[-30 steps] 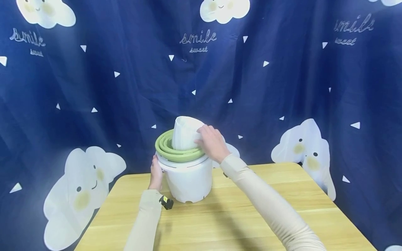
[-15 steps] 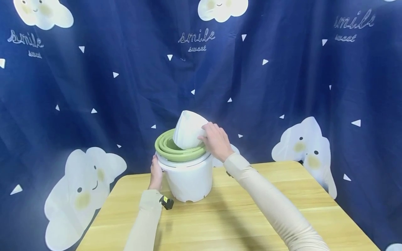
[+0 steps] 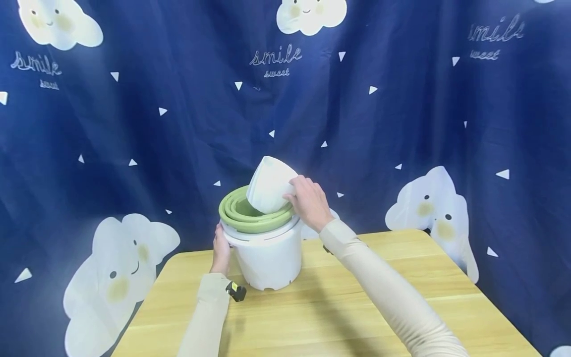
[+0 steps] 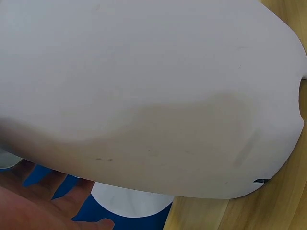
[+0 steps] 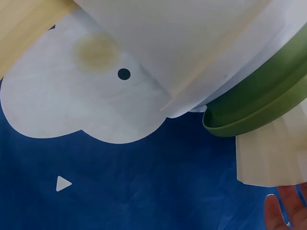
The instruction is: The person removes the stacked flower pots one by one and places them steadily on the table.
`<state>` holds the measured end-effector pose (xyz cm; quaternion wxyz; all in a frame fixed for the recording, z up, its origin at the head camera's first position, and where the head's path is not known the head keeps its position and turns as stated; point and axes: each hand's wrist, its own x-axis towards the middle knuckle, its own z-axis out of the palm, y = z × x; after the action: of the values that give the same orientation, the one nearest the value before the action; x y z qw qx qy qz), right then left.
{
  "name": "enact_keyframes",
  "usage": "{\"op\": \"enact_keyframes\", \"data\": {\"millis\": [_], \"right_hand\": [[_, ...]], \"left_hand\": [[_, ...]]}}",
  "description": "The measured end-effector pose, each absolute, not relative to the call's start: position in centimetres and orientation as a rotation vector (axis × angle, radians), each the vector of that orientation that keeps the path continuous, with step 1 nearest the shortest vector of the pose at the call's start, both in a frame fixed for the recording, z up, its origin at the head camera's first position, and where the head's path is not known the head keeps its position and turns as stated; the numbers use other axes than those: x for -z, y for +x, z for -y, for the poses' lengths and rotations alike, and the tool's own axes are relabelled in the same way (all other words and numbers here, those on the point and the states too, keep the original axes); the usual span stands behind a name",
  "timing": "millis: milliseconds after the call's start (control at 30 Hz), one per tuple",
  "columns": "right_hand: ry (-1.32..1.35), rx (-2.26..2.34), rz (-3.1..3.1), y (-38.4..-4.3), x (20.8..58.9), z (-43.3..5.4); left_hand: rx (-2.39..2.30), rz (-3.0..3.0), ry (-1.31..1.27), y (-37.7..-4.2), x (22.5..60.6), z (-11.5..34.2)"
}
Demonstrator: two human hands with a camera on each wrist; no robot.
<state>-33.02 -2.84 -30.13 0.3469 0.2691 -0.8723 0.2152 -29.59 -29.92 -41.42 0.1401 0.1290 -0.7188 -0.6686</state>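
Note:
A small white faceted pot point(image 3: 269, 186) sits tilted in the mouth of the nested green pots point(image 3: 229, 210). My right hand point(image 3: 309, 202) pinches its upper right edge; in the right wrist view only some fingertips point(image 5: 276, 213) show, beside that edge. Below the green rims stands a large white pot point(image 3: 269, 263), upright on the table, with a white rim under the green ones. My left hand point(image 3: 220, 252) rests against its left side near the rim. In the left wrist view those fingers point(image 4: 72, 199) are spread behind the pot wall, their tips partly hidden.
The wooden table point(image 3: 379, 302) has its far edge just behind the pots. A dark blue curtain point(image 3: 200, 134) with cloud and triangle prints hangs behind it. A small black device point(image 3: 236, 291) is on the left wrist.
The small white pot has risen a little and tilted rightward with my right hand, mostly in the first half second. My left hand and the large pot have stayed in place.

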Motion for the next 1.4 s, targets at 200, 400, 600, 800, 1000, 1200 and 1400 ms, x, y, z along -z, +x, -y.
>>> {"op": "enact_keyframes", "data": {"millis": [200,400,600,800,1000,1200,1400], "right_hand": [[0.698,-0.579,2.246,-32.9,30.5,2.5],[0.691,-0.563,2.25,-32.9,31.2,2.3],[0.666,-0.528,2.25,-32.5,32.2,1.7],[0.632,-0.57,2.232,-32.1,32.8,0.7],[0.639,-0.562,2.203,-32.1,32.6,0.4],[0.702,-0.59,2.163,-32.3,32.0,0.1],[0.697,-0.572,2.169,-32.5,31.2,-0.2]], "left_hand": [[1.927,2.082,0.382,-29.3,41.7,29.9],[1.929,2.077,0.382,-29.1,42.2,29.9],[1.92,2.094,0.405,-28.7,42.8,29.5],[1.898,2.106,0.373,-28.9,43.1,29.0],[1.886,2.097,0.391,-28.8,43.2,29.3],[1.869,2.111,0.386,-28.9,42.5,29.7],[1.849,2.126,0.38,-29.0,41.7,29.9]]}}
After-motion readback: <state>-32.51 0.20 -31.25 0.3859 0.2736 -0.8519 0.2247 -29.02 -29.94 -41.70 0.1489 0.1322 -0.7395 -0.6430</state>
